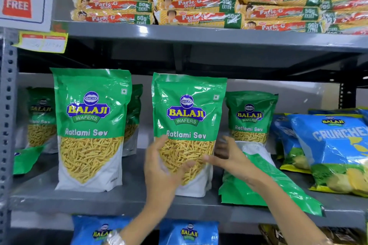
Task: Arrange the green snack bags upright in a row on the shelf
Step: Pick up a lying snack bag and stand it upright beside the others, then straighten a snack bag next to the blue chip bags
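Green Ratlami Sev bags fill the grey metal shelf (119, 202): one stands upright at the left front (90, 125), and the centre bag (189, 117) stands upright between your hands. Your left hand (162, 167) is spread against its lower left face with the fingers apart, not clamped; your right hand (225, 155) is open at its lower right edge — whether it touches is hard to tell. Neither hand closes on anything. What the next move likely turns on is the fallen bag (264, 185) just right of the centre one, lying flat under your right forearm, its long axis running from far-left to near-right — your right hand is nearer. A smaller bag (251, 115) stands behind it.
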